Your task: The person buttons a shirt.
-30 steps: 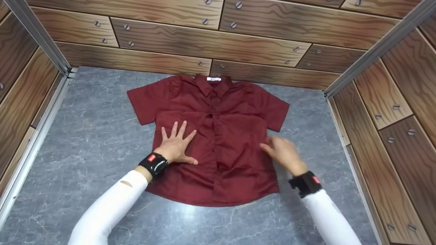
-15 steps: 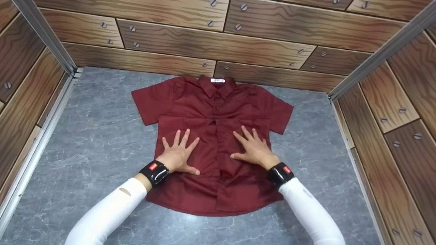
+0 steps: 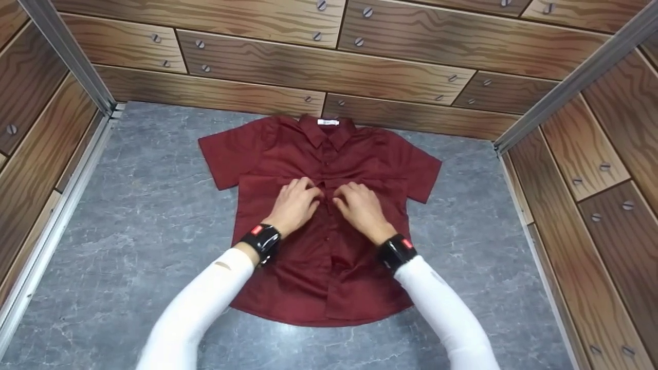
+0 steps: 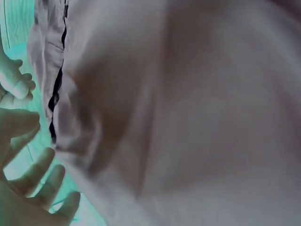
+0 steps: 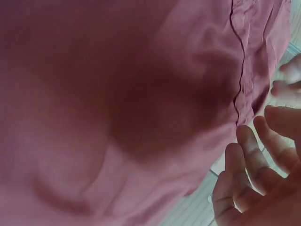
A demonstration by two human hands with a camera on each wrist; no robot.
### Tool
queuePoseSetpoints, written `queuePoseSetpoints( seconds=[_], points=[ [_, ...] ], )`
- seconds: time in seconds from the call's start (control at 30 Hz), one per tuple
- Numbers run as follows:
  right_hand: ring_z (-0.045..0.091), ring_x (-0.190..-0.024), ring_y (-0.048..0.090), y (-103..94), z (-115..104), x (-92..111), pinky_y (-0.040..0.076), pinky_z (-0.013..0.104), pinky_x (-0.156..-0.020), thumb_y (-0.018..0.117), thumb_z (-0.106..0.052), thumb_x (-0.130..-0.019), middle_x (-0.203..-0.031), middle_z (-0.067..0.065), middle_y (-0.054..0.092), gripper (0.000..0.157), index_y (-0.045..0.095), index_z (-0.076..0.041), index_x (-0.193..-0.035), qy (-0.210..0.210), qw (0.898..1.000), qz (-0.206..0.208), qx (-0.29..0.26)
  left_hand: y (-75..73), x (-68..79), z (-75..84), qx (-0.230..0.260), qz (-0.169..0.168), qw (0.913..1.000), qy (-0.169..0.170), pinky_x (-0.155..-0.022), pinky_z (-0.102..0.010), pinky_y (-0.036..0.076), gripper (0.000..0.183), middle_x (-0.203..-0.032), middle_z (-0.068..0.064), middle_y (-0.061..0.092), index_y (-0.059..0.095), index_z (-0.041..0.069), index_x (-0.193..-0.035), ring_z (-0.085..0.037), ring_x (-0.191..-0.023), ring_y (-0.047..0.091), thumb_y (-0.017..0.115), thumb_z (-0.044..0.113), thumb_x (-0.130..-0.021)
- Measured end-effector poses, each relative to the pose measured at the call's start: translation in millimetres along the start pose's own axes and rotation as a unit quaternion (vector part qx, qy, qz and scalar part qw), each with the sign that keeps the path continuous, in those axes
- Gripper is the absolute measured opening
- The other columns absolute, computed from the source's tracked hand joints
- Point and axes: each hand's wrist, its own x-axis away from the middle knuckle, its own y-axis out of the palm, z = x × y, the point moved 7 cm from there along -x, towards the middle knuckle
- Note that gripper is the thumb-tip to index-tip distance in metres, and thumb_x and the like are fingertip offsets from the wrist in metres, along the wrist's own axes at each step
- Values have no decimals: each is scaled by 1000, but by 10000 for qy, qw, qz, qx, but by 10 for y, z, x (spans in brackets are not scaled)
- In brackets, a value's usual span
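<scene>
A dark red short-sleeved shirt lies front up and spread out, its collar toward the back wall. Over the middle of its chest, left of the button placket, is my left hand, fingers bent and spread slightly. Facing it across the placket is my right hand, with its fingers bent in the same way. Nothing shows between the fingers of the left hand in the left wrist view. The right wrist view shows the right hand holding nothing; whether fingertips touch the cloth, I cannot tell.
The shirt lies on a grey marbled surface. A wood-patterned wall stands close behind the collar. Another such panel rises at the right, and a metal rail runs along the left edge.
The right hand came in from the shirt's right side and lay flat on it. Both hands have since moved up and inward to the placket, their spread fingers now bent.
</scene>
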Motion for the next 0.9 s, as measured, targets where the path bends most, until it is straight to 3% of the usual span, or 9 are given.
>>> queuePoseSetpoints(
  seconds=[0.27, 0.47, 0.9],
  points=[
    [36, -93, 66, 173, -7, -32, 53, 53, -80, 71, -12, -96, -101, 11, 69, 10, 74, -8, -105, 313, 9985, -267, -358, 253, -90, -52, 207, -346, 9980, -483, -84, -52, 51, 18, -118, -11, 62, 79, 14, -113, -33, -108, 58, 72, 17, -96],
    [35, -96, 67, 244, 54, -10, 53, 51, -83, 69, -12, -98, -102, 12, 69, 11, 74, -7, -106, 502, 9965, -516, -427, 294, -108, -90, 129, -368, 9960, -808, -86, -53, 50, 16, -119, -10, 62, 79, 12, -109, -32, -110, 58, 73, 19, -96],
    [41, -93, 62, 299, 71, 7, 50, 52, -85, 70, -8, -95, -100, 16, 64, 10, 72, -3, -103, 254, 9957, -538, -706, 386, -122, -114, 60, -422, 9938, -1028, -87, -53, 44, 13, -117, -10, 59, 82, 13, -102, -31, -111, 53, 78, 21, -92]
  ],
)
